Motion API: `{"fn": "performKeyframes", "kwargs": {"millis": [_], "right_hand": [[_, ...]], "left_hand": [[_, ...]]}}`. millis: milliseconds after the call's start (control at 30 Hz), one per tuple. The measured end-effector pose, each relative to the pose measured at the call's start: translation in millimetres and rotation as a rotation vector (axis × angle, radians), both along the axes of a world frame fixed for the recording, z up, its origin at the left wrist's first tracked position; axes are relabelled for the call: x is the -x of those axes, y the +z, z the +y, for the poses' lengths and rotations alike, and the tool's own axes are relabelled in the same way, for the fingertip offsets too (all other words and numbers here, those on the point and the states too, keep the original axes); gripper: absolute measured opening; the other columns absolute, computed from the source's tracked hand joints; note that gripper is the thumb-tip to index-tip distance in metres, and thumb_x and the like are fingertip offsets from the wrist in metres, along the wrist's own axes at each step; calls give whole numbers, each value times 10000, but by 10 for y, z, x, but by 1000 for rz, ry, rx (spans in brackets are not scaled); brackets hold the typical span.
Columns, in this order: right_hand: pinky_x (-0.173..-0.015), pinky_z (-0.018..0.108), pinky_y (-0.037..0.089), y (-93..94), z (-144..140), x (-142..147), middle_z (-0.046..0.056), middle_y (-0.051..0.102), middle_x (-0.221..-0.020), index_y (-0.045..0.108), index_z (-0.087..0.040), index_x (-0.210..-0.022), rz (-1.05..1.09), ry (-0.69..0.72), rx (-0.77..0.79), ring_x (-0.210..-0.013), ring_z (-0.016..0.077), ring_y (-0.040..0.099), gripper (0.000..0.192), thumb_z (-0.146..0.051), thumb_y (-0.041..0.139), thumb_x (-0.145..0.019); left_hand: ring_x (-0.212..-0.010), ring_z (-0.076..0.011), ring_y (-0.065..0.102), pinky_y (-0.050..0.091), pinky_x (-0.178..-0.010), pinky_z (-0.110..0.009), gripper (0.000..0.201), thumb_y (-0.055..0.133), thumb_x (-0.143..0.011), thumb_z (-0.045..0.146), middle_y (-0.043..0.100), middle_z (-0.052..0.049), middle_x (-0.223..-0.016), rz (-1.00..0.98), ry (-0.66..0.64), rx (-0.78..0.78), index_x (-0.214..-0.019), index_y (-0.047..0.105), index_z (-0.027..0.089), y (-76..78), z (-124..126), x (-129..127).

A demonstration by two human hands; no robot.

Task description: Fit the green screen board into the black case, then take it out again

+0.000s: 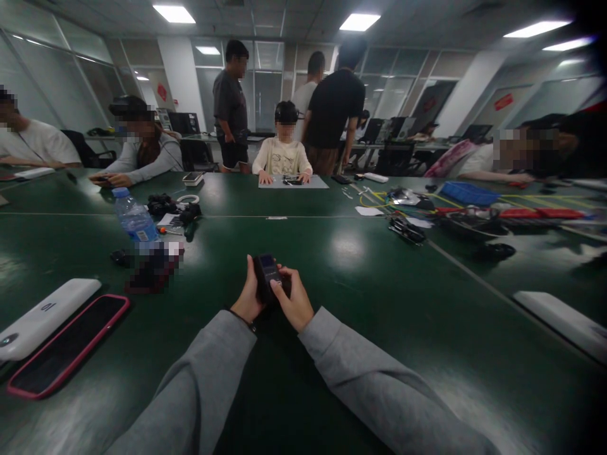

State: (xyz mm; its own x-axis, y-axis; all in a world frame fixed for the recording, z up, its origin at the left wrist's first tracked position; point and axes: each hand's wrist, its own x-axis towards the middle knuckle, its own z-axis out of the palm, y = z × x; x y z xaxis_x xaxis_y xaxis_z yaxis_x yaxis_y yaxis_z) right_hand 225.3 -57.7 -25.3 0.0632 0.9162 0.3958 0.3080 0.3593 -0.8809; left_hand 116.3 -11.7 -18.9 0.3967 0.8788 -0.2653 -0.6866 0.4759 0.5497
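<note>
A small black device [266, 273] with a little screen at its top stands upright between my two hands, just above the dark green table [360, 316]. My left hand [247, 297] grips its left side, fingers wrapped behind it. My right hand [294, 299] holds its right side, with the thumb resting on the front. Both arms wear grey sleeves, and a dark band sits on my left wrist.
A phone in a pink case [69, 344] and a white power bank [45, 316] lie at the left. A water bottle [133, 218] stands further back, near black gear. Cables, tools and a blue tray [467, 193] are at the right. Several people sit or stand around the table.
</note>
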Motion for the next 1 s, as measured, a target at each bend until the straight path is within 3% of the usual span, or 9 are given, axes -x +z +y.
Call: {"fn": "performKeyframes", "kwargs": {"millis": [167,267,500,767,1000], "right_hand": [[-982,389,402,26,-90,17,121,430,-1268,310,-180,-1319,-288,-35,-105,-1178,218,438,632,-446,558,-801],[-1017,416,375,-2,-86,14,119,396,-1322,282,-180,-1349,-382,-18,-99,-1251,237,374,647,-440,537,-815],[-1033,367,368,-26,-27,-13,101,416,-1312,298,-182,-1341,-340,6,-156,-1245,198,394,564,-342,500,-840],[-1008,373,386,20,-44,-18,94,455,-1274,353,-189,-1306,-328,24,-156,-1204,201,432,512,-334,502,-838],[-1007,388,385,57,-80,-13,95,444,-1289,344,-192,-1319,-322,-10,-164,-1192,205,434,521,-349,492,-845]], "left_hand": [[-823,-209,641,512,-732,-300,680,438,-707,715,666,-119,-858,84,-53,27,-969,633,118,-24,-2,1],[-811,-198,642,513,-724,-287,656,463,-715,691,666,-118,-865,97,-40,-7,-985,632,118,-6,-26,-20],[-833,-195,637,504,-760,-285,620,504,-730,642,665,-117,-889,96,3,-18,-1041,612,116,68,-72,-45],[-867,-199,631,489,-813,-301,617,495,-739,638,664,-121,-893,100,10,-32,-1041,608,112,11,-47,-33],[-919,-242,620,489,-822,-339,762,376,-685,765,665,-139,-912,74,-25,40,-1008,628,123,17,-39,9]]}}
